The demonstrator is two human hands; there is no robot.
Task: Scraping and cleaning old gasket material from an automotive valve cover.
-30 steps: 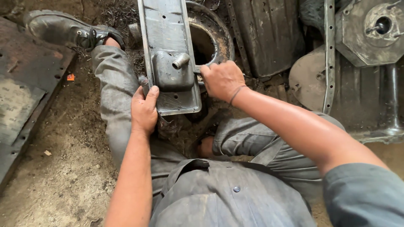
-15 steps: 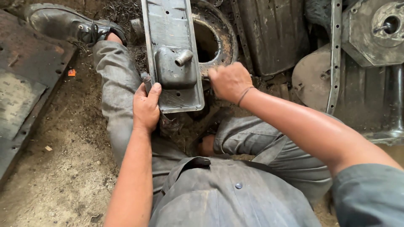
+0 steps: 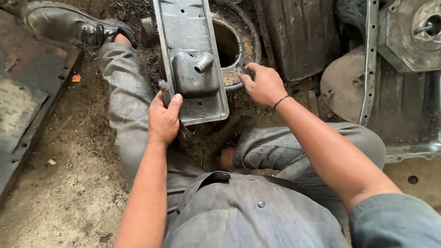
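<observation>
Two hands on work. Left hand (image 3: 164, 120) fingers curled, thumb over near left edge of grey metal engine cover (image 3: 193, 59), gripping it. Right hand (image 3: 263, 85) fingers bent, tips pressing rusty ring (image 3: 241, 41) beside cover. Cover lies across outstretched leg. Since earlier: right hand shifted off cover onto ring.

Single head-worn view: looks steeply down, close over the seated person's lap, arms and dirt floor (image 3: 69, 183).

A black boot (image 3: 64, 23) lies upper left; a round metal disc (image 3: 344, 85) and dark ribbed panel (image 3: 301, 34) sit upper right.
</observation>
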